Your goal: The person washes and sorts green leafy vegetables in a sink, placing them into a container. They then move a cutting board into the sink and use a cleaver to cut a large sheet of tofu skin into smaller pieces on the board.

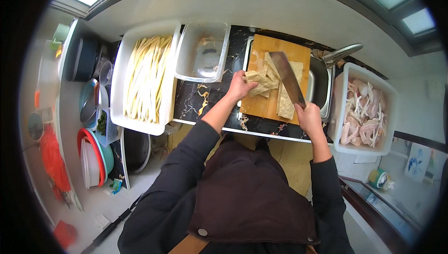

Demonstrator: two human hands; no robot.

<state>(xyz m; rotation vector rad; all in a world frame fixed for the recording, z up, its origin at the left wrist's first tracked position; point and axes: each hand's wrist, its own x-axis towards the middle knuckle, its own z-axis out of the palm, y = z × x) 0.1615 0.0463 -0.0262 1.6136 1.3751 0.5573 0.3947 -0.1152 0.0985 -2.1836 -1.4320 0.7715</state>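
Observation:
My left hand (240,86) grips a flat, tan, tofu-like piece (261,79) at the left side of a wooden cutting board (260,109). More such pieces lie overlapped beneath and behind it. My right hand (309,120) is closed around the handle of a Chinese cleaver (287,76). Its broad blade points away from me and slants to the left over the food. Right of the blade, and partly covered by it, lie longer tan slabs (287,107). Whether the blade touches them cannot be told.
The board lies partly over a steel sink (317,82) with a faucet (343,53). To the left stand an empty plastic tub (202,75) and a white tub (120,114) of long pale strips (145,79). A tub (338,114) of raw poultry (364,114) is at right.

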